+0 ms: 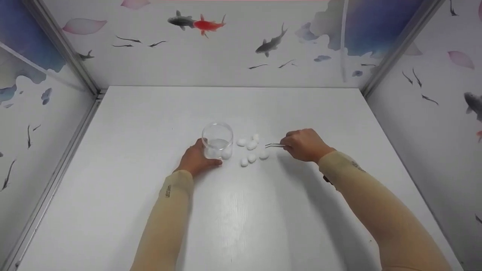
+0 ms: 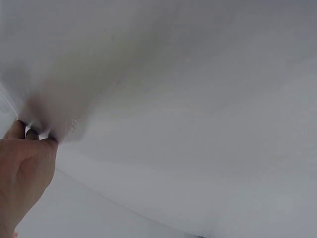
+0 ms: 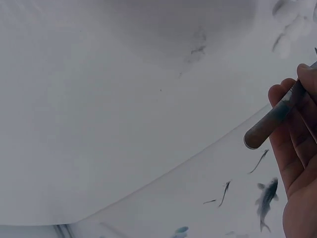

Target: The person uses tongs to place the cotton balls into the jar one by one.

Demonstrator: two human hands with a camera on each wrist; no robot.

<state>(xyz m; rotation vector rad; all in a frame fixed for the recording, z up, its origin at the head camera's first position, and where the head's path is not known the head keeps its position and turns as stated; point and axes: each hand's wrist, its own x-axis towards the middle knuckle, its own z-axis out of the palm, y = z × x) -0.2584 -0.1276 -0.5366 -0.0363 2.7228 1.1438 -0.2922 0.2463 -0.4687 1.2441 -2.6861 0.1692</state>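
Observation:
In the head view my left hand [image 1: 195, 159] holds a clear round jar [image 1: 231, 140] standing upright on the table, its thumb in front and fingers round the far side. White cotton balls [image 1: 226, 153] lie at the jar's bottom. Several more cotton balls [image 1: 251, 145] are scattered on the table just right of it. My right hand [image 1: 305, 145] grips metal tweezers [image 1: 275, 145], their bent tips pointing left over the loose balls with no ball between them. The left wrist view shows part of the left hand [image 2: 28, 173], with the jar out of sight. The tweezers' rounded end [image 3: 265, 130] shows in the right wrist view.
The white table [image 1: 241, 218] meets a printed back wall [image 1: 233, 69] with painted fish. Side panels [image 1: 34, 150] close it in at left and right. Long shadows from both arms fall across the tabletop.

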